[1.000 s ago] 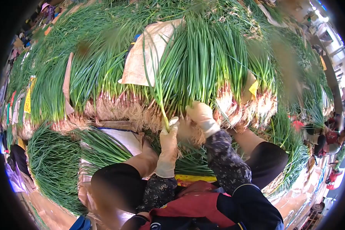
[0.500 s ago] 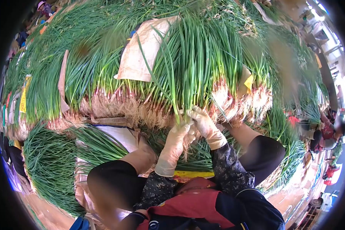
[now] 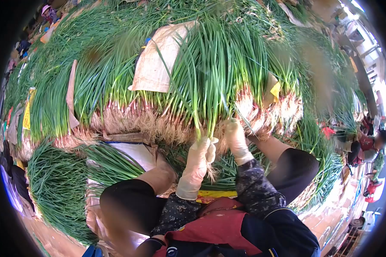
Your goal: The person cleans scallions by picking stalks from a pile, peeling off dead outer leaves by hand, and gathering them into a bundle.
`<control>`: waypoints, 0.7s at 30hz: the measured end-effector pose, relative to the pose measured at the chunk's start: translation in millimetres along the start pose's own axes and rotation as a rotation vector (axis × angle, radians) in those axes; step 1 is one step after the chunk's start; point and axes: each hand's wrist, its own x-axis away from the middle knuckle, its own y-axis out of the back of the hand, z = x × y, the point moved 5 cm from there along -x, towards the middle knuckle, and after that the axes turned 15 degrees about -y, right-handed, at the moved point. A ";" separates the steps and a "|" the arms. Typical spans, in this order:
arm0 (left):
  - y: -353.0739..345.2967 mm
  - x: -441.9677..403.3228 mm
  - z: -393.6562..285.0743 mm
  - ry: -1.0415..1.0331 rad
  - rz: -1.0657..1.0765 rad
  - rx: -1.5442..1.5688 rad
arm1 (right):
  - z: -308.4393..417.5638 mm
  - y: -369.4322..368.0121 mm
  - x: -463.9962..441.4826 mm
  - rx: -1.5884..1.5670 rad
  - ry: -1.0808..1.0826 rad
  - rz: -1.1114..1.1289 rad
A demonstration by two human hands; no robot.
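My left hand (image 3: 195, 165), in a pale glove, is closed around the lower ends of a few green onions (image 3: 196, 113). Their leaves point up and away, and stringy roots hang out below the fingers. Just to the right, my right hand (image 3: 236, 138), also gloved, is apart from the left. Its fingers are curled in near the root ends of the pile, and whatever may be between them is hidden. Beyond both hands stretches a thick row of green onions (image 3: 214, 64), with reddish stalks and tangled pale roots facing me.
A beige sack piece (image 3: 158, 64) lies over the row, with a yellow scrap (image 3: 275, 90) farther right. More green onions (image 3: 55, 184) are heaped at lower left, beside a pale sheet (image 3: 135, 152). My bent knees flank the hands. Another person (image 3: 366, 147) sits at far right.
My right hand has come away from the left, shifting slightly right, and no longer touches the held green onions. The left hand keeps its grip, a touch lower.
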 end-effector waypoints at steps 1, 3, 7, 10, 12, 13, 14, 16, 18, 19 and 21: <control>-0.9 0.0 -6.5 -0.003 0.030 -0.004 | 8.1 11.2 9.4 0.368 0.008 -0.084; 4.6 -2.2 -8.8 0.028 0.058 0.044 | 14.0 24.1 27.5 0.843 0.014 -0.090; 4.9 -3.3 3.3 0.151 0.073 0.173 | -0.5 36.0 62.0 1.259 -0.032 0.227; 0.9 6.1 9.8 0.233 0.037 0.213 | 55.1 -17.4 82.3 0.118 -0.321 0.481; 1.4 12.7 8.5 0.193 0.146 0.300 | 54.7 -60.6 63.3 -0.464 -0.462 0.564; 7.2 14.4 11.8 0.221 0.116 0.360 | 35.7 -70.2 45.4 -0.581 -0.499 0.625; 4.0 15.6 10.7 0.243 0.165 0.426 | 35.6 -71.3 45.8 -0.619 -0.504 0.610; -0.8 19.9 10.1 0.286 0.256 0.566 | 31.2 -72.0 49.1 -0.690 -0.525 0.577; 4.2 17.0 15.9 0.278 0.267 0.586 | 25.0 -69.3 45.1 -0.711 -0.538 0.626; 6.0 16.1 18.4 0.279 0.274 0.593 | 20.7 -68.5 42.5 -0.726 -0.542 0.648; 9.5 16.1 13.6 0.223 0.137 0.243 | 12.0 -60.0 29.5 -0.408 -0.304 0.370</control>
